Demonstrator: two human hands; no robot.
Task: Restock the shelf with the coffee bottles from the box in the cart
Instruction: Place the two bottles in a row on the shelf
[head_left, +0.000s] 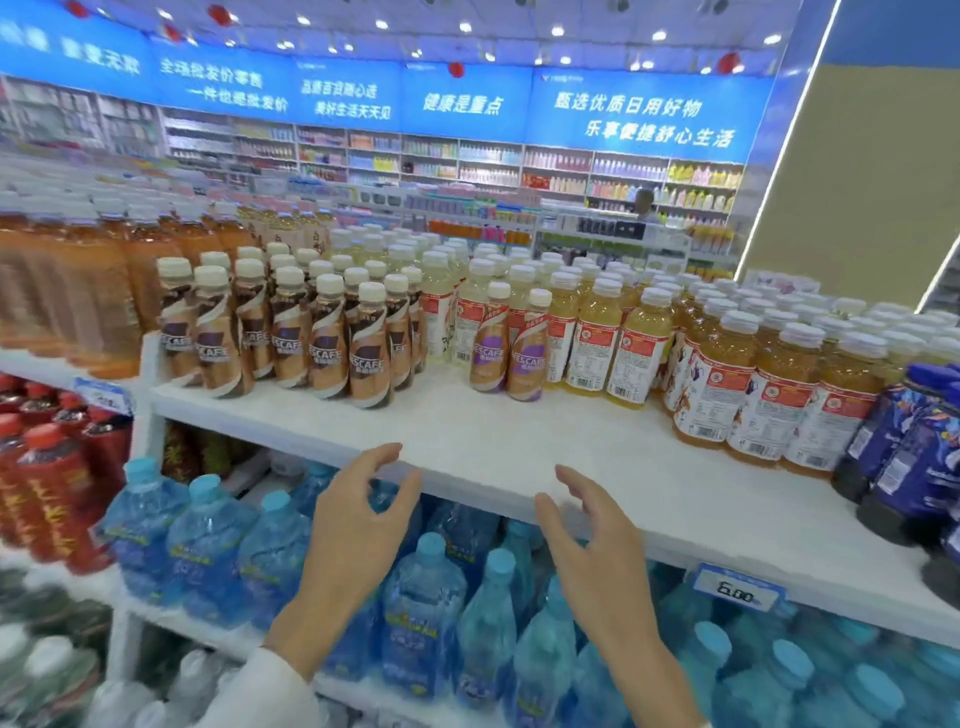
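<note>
Both hands are raised side by side before the near edge of the white shelf (519, 436), palms turned toward each other. The left hand (358, 525) has its fingers (382, 453) loosely curved and wide apart, holding nothing; the right hand (592, 545) is likewise spread and empty. The coffee bottles (328, 343) stand in rows at the shelf's far left, with two purple-labelled bottles (487, 353) just right of them, apparently the same brand. Blue water bottles (423, 613) fill the level below
</note>
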